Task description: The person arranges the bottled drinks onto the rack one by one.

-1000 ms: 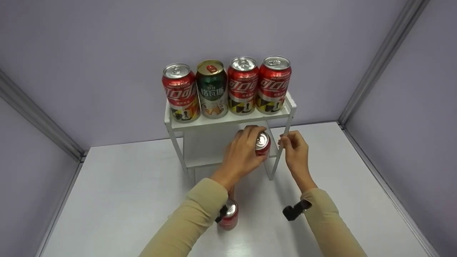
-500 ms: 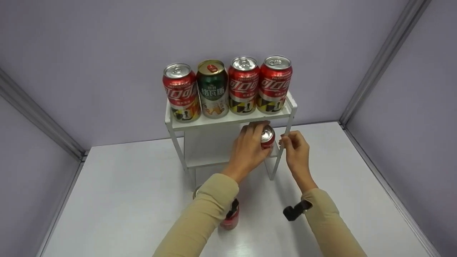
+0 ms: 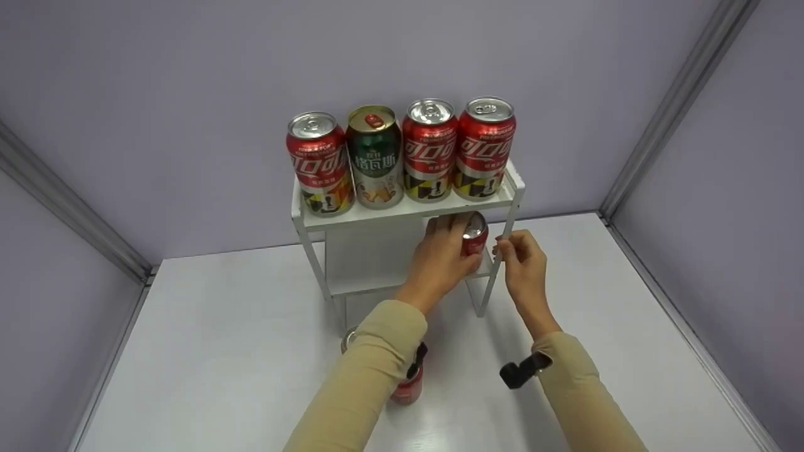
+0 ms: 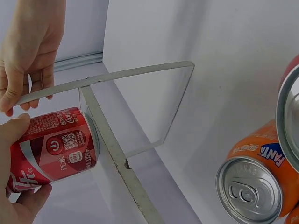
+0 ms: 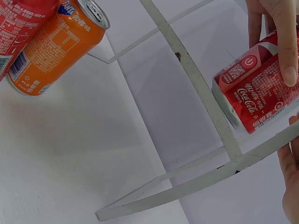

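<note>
Nearest me in the head view, two beige sleeves reach in, the left sleeve (image 3: 367,383) and the right sleeve (image 3: 578,383), each with a black wrist camera at the cuff. Partly behind the left sleeve I see a red can (image 3: 407,390) standing on the white table (image 3: 220,351), and a silver rim (image 3: 348,339) just beyond it. I cannot tell there which can that rim belongs to. My left wrist view picks out an orange Fanta can (image 4: 252,186) beside a red one.

Further in, the left hand (image 3: 441,257) grips a red Coca-Cola can (image 3: 477,248), thumb on one side and fingers on the other. That can is upright, lid up, at the right end of the lower shelf (image 3: 364,263) of a white rack; I cannot tell whether its base touches the board. Just beside it, the right hand (image 3: 526,260) pinches the rack's front right upright (image 3: 489,290) between thumb and fingertips.

Beyond and above, four cans stand in a row on the top shelf (image 3: 358,220): from the left, a red Coca-Cola (image 3: 320,163), a green kvass can (image 3: 375,157) with a gold lid, then two more red Coca-Cola cans (image 3: 430,150). Behind everything I see a pale lilac wall (image 3: 402,50).
</note>
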The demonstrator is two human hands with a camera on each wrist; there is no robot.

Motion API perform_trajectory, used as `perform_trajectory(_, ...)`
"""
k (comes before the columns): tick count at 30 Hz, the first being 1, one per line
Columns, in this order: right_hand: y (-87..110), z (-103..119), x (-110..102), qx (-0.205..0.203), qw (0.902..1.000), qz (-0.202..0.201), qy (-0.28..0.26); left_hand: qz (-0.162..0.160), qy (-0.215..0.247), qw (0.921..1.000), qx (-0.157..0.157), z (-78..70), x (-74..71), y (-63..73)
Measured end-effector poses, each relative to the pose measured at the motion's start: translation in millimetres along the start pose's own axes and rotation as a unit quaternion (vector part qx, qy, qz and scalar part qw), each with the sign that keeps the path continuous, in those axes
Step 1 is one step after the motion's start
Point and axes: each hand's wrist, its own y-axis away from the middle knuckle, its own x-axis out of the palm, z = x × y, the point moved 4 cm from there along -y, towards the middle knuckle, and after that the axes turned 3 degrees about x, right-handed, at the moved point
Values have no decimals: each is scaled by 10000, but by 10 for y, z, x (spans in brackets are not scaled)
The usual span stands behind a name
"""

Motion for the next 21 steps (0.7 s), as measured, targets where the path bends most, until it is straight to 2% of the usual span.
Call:
perform_trajectory(6,8,12,-9,15,10000,4,59,95,130,9995,-259,18,27,-51)
perform_trajectory(13,8,24,-1,-84,9999,52,93,29,31,9998,-169,57,16,-60)
perform_trajectory(16,6,26,1,-48,10000,49,64,226,-37,9997,-124,76,-1,-67)
perform_trajectory(21,3,9,7,151,9998,85,42,829,-253,9962,-3,110,-76,-79)
